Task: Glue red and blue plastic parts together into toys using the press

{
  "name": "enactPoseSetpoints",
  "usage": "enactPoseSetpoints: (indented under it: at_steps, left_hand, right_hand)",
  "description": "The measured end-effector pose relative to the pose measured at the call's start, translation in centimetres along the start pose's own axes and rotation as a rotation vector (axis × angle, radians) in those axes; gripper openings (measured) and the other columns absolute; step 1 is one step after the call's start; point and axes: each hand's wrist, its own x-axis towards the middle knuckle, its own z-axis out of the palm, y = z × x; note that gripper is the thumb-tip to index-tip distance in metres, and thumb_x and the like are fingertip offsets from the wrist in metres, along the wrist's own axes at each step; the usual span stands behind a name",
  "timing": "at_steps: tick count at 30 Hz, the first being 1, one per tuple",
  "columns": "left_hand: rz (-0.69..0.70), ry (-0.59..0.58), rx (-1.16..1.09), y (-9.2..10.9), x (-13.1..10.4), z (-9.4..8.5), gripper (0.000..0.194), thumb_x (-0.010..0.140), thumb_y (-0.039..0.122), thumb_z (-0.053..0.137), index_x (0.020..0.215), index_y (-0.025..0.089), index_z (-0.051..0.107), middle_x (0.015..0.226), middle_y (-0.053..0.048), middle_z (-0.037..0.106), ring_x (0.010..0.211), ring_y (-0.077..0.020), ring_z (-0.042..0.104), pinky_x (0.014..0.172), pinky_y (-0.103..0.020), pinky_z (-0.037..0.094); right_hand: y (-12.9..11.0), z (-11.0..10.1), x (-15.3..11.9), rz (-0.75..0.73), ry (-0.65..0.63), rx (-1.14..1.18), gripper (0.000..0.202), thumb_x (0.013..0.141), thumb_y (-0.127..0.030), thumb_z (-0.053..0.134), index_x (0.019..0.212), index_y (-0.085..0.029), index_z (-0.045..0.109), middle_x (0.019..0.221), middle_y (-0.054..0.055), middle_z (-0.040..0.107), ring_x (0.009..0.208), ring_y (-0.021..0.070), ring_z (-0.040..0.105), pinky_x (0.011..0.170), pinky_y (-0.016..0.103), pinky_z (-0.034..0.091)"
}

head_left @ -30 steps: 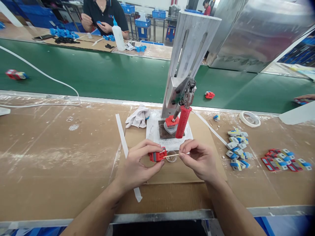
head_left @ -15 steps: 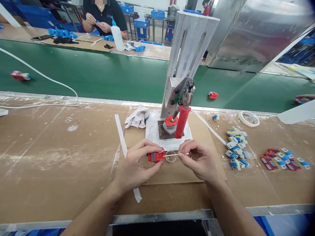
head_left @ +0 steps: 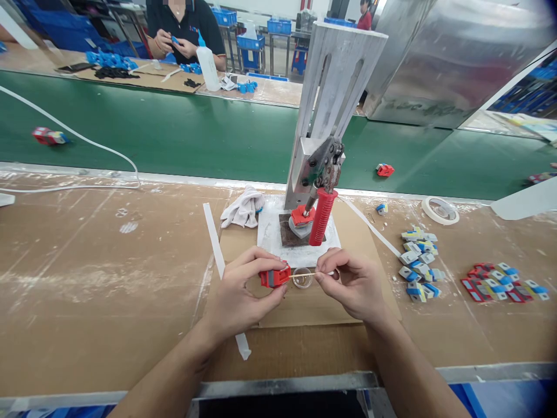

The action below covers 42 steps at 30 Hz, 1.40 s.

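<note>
Between thumb and fingers, my left hand (head_left: pixel 243 287) grips a red toy car part (head_left: pixel 275 275) with a dark grey band. My right hand (head_left: pixel 348 281) pinches a cotton swab (head_left: pixel 307 274), its white tip showing by the fingers. The swab's far end reaches the open right end of the red part; whether it touches cannot be seen. Under the swab sits a small clear cup (head_left: pixel 302 283) on the cardboard. Behind my hands stands a toggle clamp press with a red handle (head_left: pixel 322 217), its plunger over another red piece (head_left: pixel 302 215).
A white glove (head_left: pixel 243 208) lies left of the press. On the right are a tape roll (head_left: pixel 440 210), grey-blue parts (head_left: pixel 418 264) and red toy vehicles (head_left: pixel 500 283). Beyond runs a green conveyor (head_left: pixel 195 130) carrying toy vehicles; a co-worker (head_left: pixel 185 35) handles a blue piece across it.
Toy vehicles on the conveyor have shifted right. The red part in my left hand has moved very slightly left; my right hand and the swab stay nearly still.
</note>
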Motion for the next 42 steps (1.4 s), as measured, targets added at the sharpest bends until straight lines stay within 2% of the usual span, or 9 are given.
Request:
enactPoseSetpoints:
  at_steps: [9, 14, 22, 25, 29, 30, 34, 37, 42]
  left_hand:
    - [0.004, 0.013, -0.023, 0.0, 0.0, -0.1, 0.028, 0.080, 0.006, 0.075, 0.103, 0.023, 0.073, 0.099, -0.003, 0.069, 0.090, -0.0135, 0.070, 0.081, -0.023, 0.058]
    - [-0.022, 0.023, -0.092, -0.4, -0.1, -0.1, 0.029, 0.081, 0.007, 0.075, 0.105, 0.024, 0.072, 0.103, -0.004, 0.068, 0.095, -0.0149, 0.069, 0.085, -0.024, 0.058]
    - [-0.133, 0.061, -0.188, -1.6, -0.5, -0.5, 0.028, 0.084, 0.013, 0.075, 0.109, 0.027, 0.073, 0.110, -0.004, 0.069, 0.106, -0.0177, 0.070, 0.090, -0.023, 0.059]
    - [-0.264, 0.134, -0.242, -2.3, -0.7, -0.6, 0.027, 0.081, 0.021, 0.081, 0.106, 0.026, 0.075, 0.112, -0.004, 0.072, 0.102, -0.0197, 0.072, 0.090, -0.024, 0.061]
    - [-0.464, 0.238, -0.433, -3.0, -0.5, -0.8, 0.034, 0.076, 0.029, 0.087, 0.108, 0.026, 0.076, 0.116, -0.004, 0.077, 0.104, -0.0197, 0.074, 0.090, -0.021, 0.061]
    - [-0.483, 0.256, -0.482, -3.0, -0.4, -0.8, 0.035, 0.075, 0.031, 0.088, 0.108, 0.026, 0.077, 0.117, -0.005, 0.077, 0.105, -0.0197, 0.074, 0.089, -0.019, 0.060]
    - [-0.519, 0.344, -0.665, -2.7, 0.2, -0.8, 0.040, 0.064, 0.035, 0.095, 0.099, 0.026, 0.079, 0.104, -0.003, 0.081, 0.097, -0.0186, 0.075, 0.081, -0.017, 0.061]
    - [-0.528, 0.364, -0.746, -2.5, 0.6, -0.6, 0.042, 0.058, 0.033, 0.098, 0.095, 0.027, 0.079, 0.094, -0.001, 0.081, 0.088, -0.0149, 0.075, 0.077, -0.015, 0.061]
    - [-0.507, 0.342, -0.780, -2.5, 1.0, -1.0, 0.039, 0.060, 0.029, 0.098, 0.094, 0.026, 0.078, 0.098, -0.002, 0.080, 0.090, -0.0145, 0.074, 0.078, -0.017, 0.062]
  right_hand:
    - [-0.2, -2.0, 0.0, -0.126, -0.004, 0.039, 0.020, 0.086, -0.004, 0.069, 0.083, -0.023, 0.060, 0.077, 0.000, 0.067, 0.070, 0.0142, 0.061, 0.062, 0.027, 0.047]
    - [-0.2, -3.7, 0.3, -0.185, -0.330, -0.259, 0.020, 0.087, 0.000, 0.063, 0.087, -0.021, 0.063, 0.083, 0.001, 0.068, 0.077, 0.0136, 0.063, 0.069, 0.026, 0.049]
    - [0.1, -1.8, 0.4, -0.242, -0.647, -0.491, 0.020, 0.087, -0.006, 0.060, 0.101, -0.019, 0.067, 0.099, 0.006, 0.072, 0.092, 0.0190, 0.066, 0.082, 0.030, 0.054]
    - [0.0, -4.8, 0.3, -0.192, -0.456, -0.410, 0.025, 0.087, -0.014, 0.064, 0.111, -0.021, 0.067, 0.110, 0.006, 0.072, 0.102, 0.0192, 0.067, 0.088, 0.031, 0.055]
    - [1.1, -12.9, 0.6, 0.045, 0.335, -0.753, 0.011, 0.094, -0.028, 0.059, 0.097, -0.022, 0.068, 0.098, 0.007, 0.072, 0.088, 0.0210, 0.065, 0.069, 0.032, 0.050]
    - [1.7, -15.0, 1.0, 0.085, 0.408, -0.797, 0.015, 0.095, -0.029, 0.056, 0.095, -0.020, 0.068, 0.095, 0.009, 0.071, 0.085, 0.0223, 0.064, 0.069, 0.034, 0.049]
    - [4.8, -20.0, 4.3, 0.204, 0.365, -0.851, 0.015, 0.090, -0.032, 0.062, 0.094, -0.019, 0.069, 0.101, 0.013, 0.071, 0.096, 0.0279, 0.065, 0.087, 0.041, 0.051]
    - [6.7, -20.3, 7.3, 0.353, 0.218, -0.844, 0.012, 0.085, -0.027, 0.067, 0.093, -0.020, 0.070, 0.109, 0.013, 0.071, 0.111, 0.0316, 0.064, 0.100, 0.044, 0.046]
    - [7.5, -19.5, 9.8, 0.417, 0.188, -0.753, 0.017, 0.065, -0.021, 0.080, 0.072, -0.024, 0.065, 0.076, 0.006, 0.067, 0.101, 0.0336, 0.066, 0.092, 0.045, 0.049]
